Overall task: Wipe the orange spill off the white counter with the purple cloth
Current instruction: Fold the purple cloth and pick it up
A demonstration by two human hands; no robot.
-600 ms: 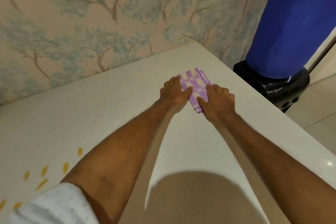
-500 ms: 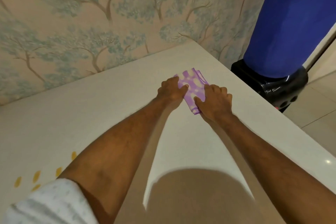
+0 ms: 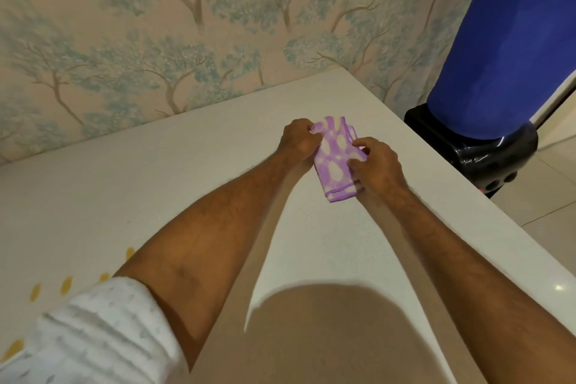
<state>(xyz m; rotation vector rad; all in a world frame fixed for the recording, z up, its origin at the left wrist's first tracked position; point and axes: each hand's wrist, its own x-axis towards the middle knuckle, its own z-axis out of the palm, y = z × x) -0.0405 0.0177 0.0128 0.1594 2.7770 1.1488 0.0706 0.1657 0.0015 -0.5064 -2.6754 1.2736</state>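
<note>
A folded purple cloth (image 3: 335,162) with white blotches lies on the white counter (image 3: 187,172) near its far right corner. My left hand (image 3: 297,139) grips the cloth's upper left edge. My right hand (image 3: 378,164) pinches its right side with fingers and thumb. The cloth's near end hangs free, just touching the counter. The orange spill (image 3: 66,285) shows as several small drops at the near left of the counter, partly hidden behind my left arm and white sleeve.
A wall with tree-pattern wallpaper (image 3: 187,25) runs along the counter's far edge. A large blue water bottle on a black base (image 3: 486,153) stands on the tiled floor to the right, beyond the counter's right edge.
Both hands went from pressing flat on the cloth to gripping its edges, and the cloth's near end now shows more. The view shifted slightly, hiding more of the spill.
</note>
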